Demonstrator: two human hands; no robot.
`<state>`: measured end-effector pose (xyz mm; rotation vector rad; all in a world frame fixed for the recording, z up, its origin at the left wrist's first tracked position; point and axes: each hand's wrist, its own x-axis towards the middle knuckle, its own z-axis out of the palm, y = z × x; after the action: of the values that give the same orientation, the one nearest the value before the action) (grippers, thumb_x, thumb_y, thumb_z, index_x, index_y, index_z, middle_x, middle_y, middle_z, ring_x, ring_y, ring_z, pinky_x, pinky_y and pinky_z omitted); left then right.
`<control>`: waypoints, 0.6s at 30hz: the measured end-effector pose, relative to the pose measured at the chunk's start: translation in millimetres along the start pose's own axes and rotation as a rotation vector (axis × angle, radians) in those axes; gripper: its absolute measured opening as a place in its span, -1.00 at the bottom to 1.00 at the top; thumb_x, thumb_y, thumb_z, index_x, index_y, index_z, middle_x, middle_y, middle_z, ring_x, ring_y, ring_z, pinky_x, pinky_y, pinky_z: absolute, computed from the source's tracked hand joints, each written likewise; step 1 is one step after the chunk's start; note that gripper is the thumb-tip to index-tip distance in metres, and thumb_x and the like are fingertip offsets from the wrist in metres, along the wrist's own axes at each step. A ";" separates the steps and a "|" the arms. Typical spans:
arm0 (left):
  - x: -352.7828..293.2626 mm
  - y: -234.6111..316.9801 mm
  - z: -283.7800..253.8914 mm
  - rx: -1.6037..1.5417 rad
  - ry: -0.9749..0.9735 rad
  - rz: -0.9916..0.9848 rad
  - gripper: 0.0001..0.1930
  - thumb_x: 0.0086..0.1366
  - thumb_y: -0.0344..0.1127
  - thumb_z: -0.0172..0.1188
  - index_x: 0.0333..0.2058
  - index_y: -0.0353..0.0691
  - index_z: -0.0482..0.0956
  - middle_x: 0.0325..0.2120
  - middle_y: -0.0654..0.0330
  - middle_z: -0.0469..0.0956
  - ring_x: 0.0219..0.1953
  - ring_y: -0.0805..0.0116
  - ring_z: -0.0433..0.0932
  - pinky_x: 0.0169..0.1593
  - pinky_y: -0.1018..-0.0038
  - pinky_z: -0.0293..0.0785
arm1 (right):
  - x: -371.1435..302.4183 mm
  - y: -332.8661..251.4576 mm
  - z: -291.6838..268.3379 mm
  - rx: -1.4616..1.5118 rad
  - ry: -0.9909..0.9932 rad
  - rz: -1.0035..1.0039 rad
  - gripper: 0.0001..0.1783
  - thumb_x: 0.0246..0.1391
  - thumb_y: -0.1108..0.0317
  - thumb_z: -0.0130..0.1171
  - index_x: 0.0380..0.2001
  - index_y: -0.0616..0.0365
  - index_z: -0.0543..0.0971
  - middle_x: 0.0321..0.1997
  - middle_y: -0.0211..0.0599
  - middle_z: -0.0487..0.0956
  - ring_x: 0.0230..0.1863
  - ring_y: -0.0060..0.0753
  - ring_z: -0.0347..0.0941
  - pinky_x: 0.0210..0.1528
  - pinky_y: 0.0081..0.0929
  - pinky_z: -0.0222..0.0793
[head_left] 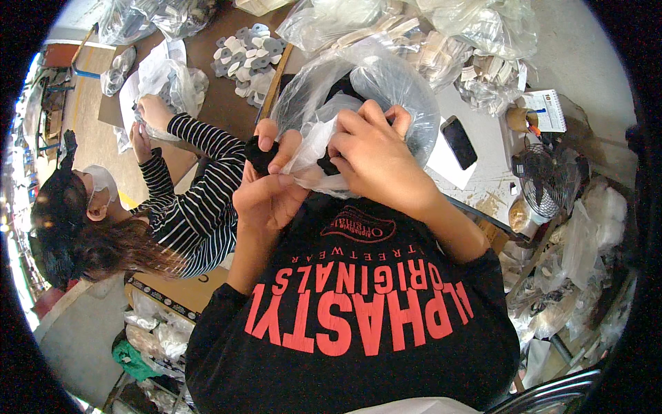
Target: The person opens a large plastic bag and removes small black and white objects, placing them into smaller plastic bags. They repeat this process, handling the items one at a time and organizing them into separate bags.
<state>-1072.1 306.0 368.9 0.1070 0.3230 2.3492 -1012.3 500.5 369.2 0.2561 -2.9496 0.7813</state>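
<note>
A large clear plastic bag (414,90) bulges in front of my chest, with dark contents showing through it. My left hand (269,190) is closed, with a small black soft-looking piece (261,157) between its fingers. Its thumb and a fingertip also pinch the near edge of a thin, whitish part of the bag (307,155). My right hand (372,148) is closed on the bag just to the right, its fingers bent down into the plastic. Another bit of black (327,164) shows beneath those fingertips; its shape is mostly hidden.
At left, a co-worker in a striped sleeve (207,138) handles a clear bag (181,86). Grey and white flat pieces (249,58) are heaped on the brown table (221,103). A phone (458,141), a notepad (547,110) and a small fan (538,179) are at right.
</note>
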 end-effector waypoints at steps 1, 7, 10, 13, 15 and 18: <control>1.0 1.4 0.9 0.006 -0.006 0.008 -0.47 0.08 -0.79 0.05 -0.09 -0.03 0.21 -0.33 0.30 0.28 -0.23 0.34 0.40 -0.10 0.34 0.45 | -1.0 1.8 -3.6 0.051 -0.021 0.027 -0.92 0.02 0.33 0.42 -0.41 0.01 0.70 -0.17 -0.43 0.49 0.06 -0.19 0.34 0.14 0.03 0.02; 3.2 3.2 -0.6 0.184 0.027 0.100 -0.50 0.13 -0.75 0.13 -0.07 -0.05 0.24 -0.32 0.31 0.27 -0.23 0.36 0.39 -0.11 0.38 0.45 | -7.9 17.6 -26.9 0.442 0.063 0.107 -0.80 0.04 0.50 0.37 -0.25 0.04 0.60 -0.14 -0.41 0.56 0.02 -0.17 0.48 0.16 -0.16 0.17; 6.8 -1.3 2.5 0.240 0.091 0.089 -0.51 0.14 -0.73 0.19 -0.06 -0.07 0.27 -0.32 0.32 0.27 -0.23 0.38 0.40 -0.13 0.40 0.45 | -13.8 29.8 -33.9 0.615 0.134 0.046 -0.77 0.17 0.59 0.31 -0.12 0.17 0.57 -0.09 -0.34 0.62 0.04 -0.36 0.54 0.15 -0.41 0.35; 10.3 -5.8 -7.1 0.259 0.080 0.013 -0.52 0.14 -0.72 0.21 -0.07 -0.07 0.28 -0.30 0.32 0.29 -0.22 0.39 0.42 -0.16 0.43 0.46 | -18.5 31.4 -33.2 1.020 0.160 0.168 -0.81 0.31 0.56 0.25 -0.04 0.21 0.58 -0.11 -0.43 0.61 -0.01 -0.60 0.50 0.10 -0.55 0.38; 11.9 -12.7 -9.3 0.275 0.126 -0.067 -0.53 0.18 -0.69 0.18 -0.02 -0.07 0.30 -0.24 0.31 0.32 -0.20 0.41 0.44 -0.19 0.49 0.45 | -13.0 25.0 -30.0 1.257 0.246 0.197 -0.79 0.31 0.52 0.28 -0.01 0.17 0.60 -0.16 -0.51 0.63 -0.11 -0.65 0.50 -0.02 -0.59 0.40; 11.9 -21.9 -14.9 0.296 0.193 -0.163 -0.55 0.27 -0.59 0.17 0.10 -0.07 0.34 -0.18 0.31 0.33 -0.19 0.45 0.42 -0.15 0.50 0.44 | -11.9 21.4 -20.7 1.261 0.249 0.244 -0.79 0.32 0.55 0.26 0.00 0.20 0.60 -0.18 -0.49 0.63 -0.13 -0.67 0.51 -0.04 -0.62 0.40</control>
<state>-1068.3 326.4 348.5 -0.0048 0.7458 2.1402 -1003.9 530.8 375.4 -0.1481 -1.8688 2.3572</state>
